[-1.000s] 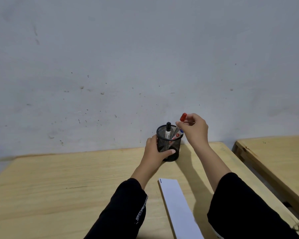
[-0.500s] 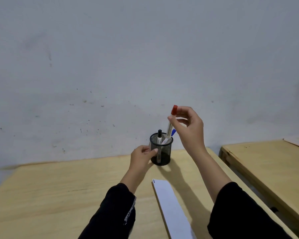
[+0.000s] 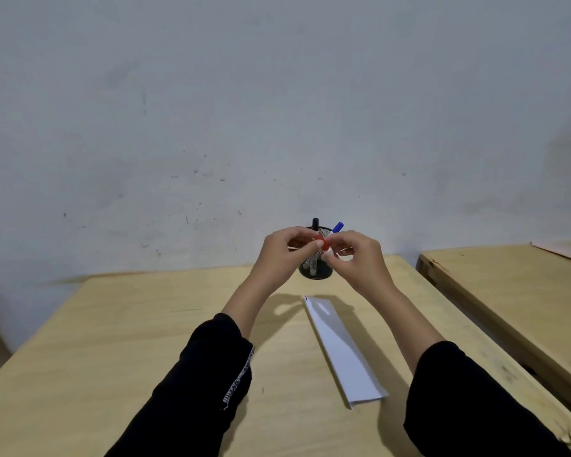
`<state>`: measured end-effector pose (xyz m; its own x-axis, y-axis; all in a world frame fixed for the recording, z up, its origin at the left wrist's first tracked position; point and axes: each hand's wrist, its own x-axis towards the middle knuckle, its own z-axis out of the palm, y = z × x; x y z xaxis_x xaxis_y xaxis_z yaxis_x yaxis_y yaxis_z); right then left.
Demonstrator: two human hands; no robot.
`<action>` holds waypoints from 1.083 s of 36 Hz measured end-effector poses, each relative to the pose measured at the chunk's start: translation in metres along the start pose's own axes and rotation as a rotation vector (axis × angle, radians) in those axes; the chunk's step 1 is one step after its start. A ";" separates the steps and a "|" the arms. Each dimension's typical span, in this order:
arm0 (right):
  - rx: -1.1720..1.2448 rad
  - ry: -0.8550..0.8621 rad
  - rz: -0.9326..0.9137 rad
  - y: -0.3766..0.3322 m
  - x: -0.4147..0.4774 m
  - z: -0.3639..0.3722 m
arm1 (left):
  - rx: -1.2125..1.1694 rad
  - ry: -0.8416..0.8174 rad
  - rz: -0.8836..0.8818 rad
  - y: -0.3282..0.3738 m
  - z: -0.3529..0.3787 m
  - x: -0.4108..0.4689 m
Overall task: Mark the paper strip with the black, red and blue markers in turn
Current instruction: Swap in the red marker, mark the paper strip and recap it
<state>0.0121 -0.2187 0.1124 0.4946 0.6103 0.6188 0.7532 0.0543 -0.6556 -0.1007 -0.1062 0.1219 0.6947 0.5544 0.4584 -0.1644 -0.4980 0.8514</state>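
Both hands meet in the air in front of the black mesh pen cup. My left hand pinches the red cap of the red marker. My right hand grips the marker's white body. The black marker and the blue marker stick up out of the cup behind my fingers. The white paper strip lies on the wooden table below my hands, running toward me, with a small dark mark at its far end.
A second wooden table stands to the right across a narrow gap. A grey wall rises right behind the cup.
My right hand drew the red marker out of the cup and brought it down toward me. My left hand left the cup and took hold of the red cap.
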 end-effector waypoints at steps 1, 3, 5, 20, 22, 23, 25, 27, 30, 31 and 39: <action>-0.019 -0.008 -0.006 -0.001 -0.002 -0.001 | 0.017 -0.007 0.000 0.000 0.000 -0.003; -0.055 -0.018 -0.013 -0.005 -0.005 -0.004 | 0.036 -0.008 0.005 0.001 0.000 -0.007; -0.110 -0.040 -0.032 -0.008 -0.007 -0.005 | 0.039 -0.001 0.013 0.002 0.000 -0.011; 0.054 -0.220 0.107 -0.008 -0.014 -0.017 | -0.092 0.180 -0.006 0.004 -0.015 -0.027; 0.087 -0.238 0.137 -0.007 -0.015 -0.022 | -0.116 0.200 -0.022 0.001 -0.020 -0.030; 0.103 -0.239 0.146 -0.006 -0.016 -0.024 | -0.131 0.208 -0.036 0.000 -0.022 -0.032; 0.181 -0.225 0.167 -0.004 -0.016 -0.029 | -0.160 0.224 -0.064 -0.004 -0.025 -0.034; 0.280 -0.187 0.195 -0.001 -0.017 -0.033 | -0.192 0.240 -0.088 -0.008 -0.027 -0.036; 0.444 -0.101 0.253 0.002 -0.020 -0.033 | -0.261 0.239 -0.120 -0.013 -0.026 -0.039; 0.515 -0.071 0.278 0.003 -0.022 -0.031 | -0.287 0.231 -0.128 -0.014 -0.025 -0.040; 1.110 0.087 0.528 0.003 -0.035 -0.001 | -0.363 0.160 -0.171 -0.019 -0.009 -0.045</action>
<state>-0.0022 -0.2402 0.0893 0.6858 0.7087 0.1655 -0.3034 0.4851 -0.8201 -0.1353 -0.1154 0.0876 0.6203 0.7193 0.3127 -0.3120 -0.1394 0.9398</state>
